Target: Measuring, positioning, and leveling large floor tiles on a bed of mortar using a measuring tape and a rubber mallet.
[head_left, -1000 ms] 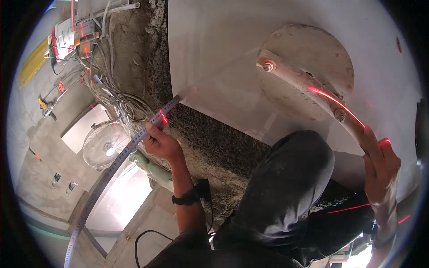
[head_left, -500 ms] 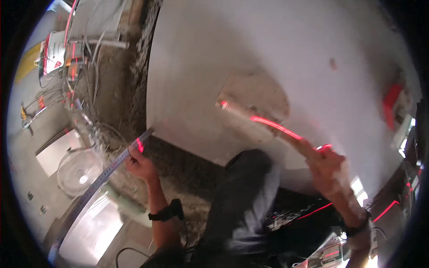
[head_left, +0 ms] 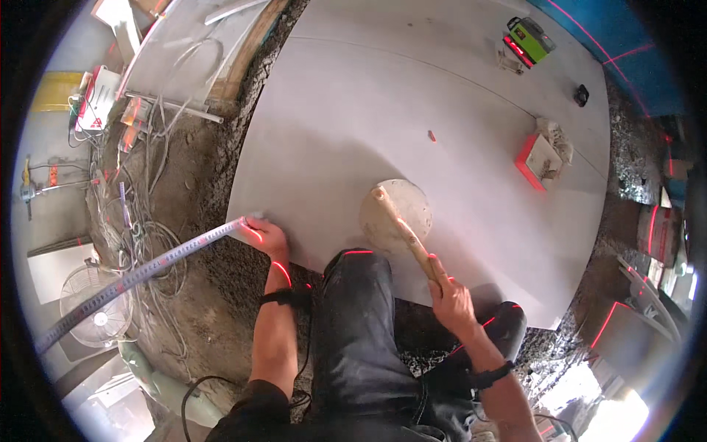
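Hands number two in the head view, and we count one tape measure (head_left: 147, 274), one round disc (head_left: 378, 217) with one wooden handle (head_left: 409, 236), one fan (head_left: 99, 317), one green-and-black device (head_left: 532, 40) and one red-sided box (head_left: 537, 158). Compared with half a second ago, we see more of the pale slab (head_left: 331, 110); the green-and-black device has come into view, and the left hand (head_left: 264, 237) has moved to the tape's end, by the slab's near-left edge. The disc lies on the slab, near its near edge. We see the left forearm rising nearly upright, its fingers closed on the tape; the right hand (head_left: 454, 306), well apart, is wrapped around the handle's lower end, its forearm slanting up leftward.
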`<move>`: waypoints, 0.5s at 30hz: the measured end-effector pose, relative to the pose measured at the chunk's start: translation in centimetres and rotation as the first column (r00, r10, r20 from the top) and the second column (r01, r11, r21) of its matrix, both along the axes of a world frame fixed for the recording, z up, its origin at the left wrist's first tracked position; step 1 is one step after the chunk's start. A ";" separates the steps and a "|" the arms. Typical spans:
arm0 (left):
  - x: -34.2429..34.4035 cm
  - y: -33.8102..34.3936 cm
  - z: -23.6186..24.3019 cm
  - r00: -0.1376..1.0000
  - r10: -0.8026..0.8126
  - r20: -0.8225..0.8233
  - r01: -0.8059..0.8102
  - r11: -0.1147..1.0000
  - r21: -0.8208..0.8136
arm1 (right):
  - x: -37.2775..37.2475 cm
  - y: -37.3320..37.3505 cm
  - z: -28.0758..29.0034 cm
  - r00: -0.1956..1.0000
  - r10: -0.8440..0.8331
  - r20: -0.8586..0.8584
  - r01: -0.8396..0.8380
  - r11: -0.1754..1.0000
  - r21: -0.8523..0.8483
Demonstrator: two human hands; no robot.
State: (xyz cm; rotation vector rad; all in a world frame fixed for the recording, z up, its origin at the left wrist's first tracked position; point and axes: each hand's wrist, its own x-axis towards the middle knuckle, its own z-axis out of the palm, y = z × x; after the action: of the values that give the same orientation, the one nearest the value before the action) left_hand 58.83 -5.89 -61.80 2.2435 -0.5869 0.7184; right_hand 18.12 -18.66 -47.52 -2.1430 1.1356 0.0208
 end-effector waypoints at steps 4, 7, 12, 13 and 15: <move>1.3 1.7 -1.3 0.996 -0.019 0.085 0.027 0.995 -0.097 | 1.9 1.7 0.0 0.969 -0.163 0.188 0.144 0.984 0.109; 0.8 2.2 -0.7 0.977 -0.031 -0.209 -0.002 0.988 -0.152 | 3.1 2.4 3.8 0.932 -0.161 0.324 0.164 0.986 0.016; 0.4 0.9 -1.2 0.994 -0.058 -0.090 0.040 0.981 -0.187 | 1.1 3.9 -0.5 0.984 -0.141 0.109 0.148 0.987 -0.058; 0.5 1.5 -1.2 0.974 -0.050 -0.220 0.010 0.984 -0.180 | 2.2 3.3 -0.6 0.976 -0.153 0.157 0.163 0.985 -0.058; 0.7 2.5 -1.4 0.940 -0.032 -0.341 -0.026 0.986 -0.162 | 4.1 1.9 1.2 0.958 -0.226 0.179 0.217 0.974 0.068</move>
State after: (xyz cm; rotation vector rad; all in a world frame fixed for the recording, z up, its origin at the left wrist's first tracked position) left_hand 59.56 -3.35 -63.19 2.1445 -0.3457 0.3446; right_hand 22.24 -16.77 -46.33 -1.9198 1.2437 -0.2461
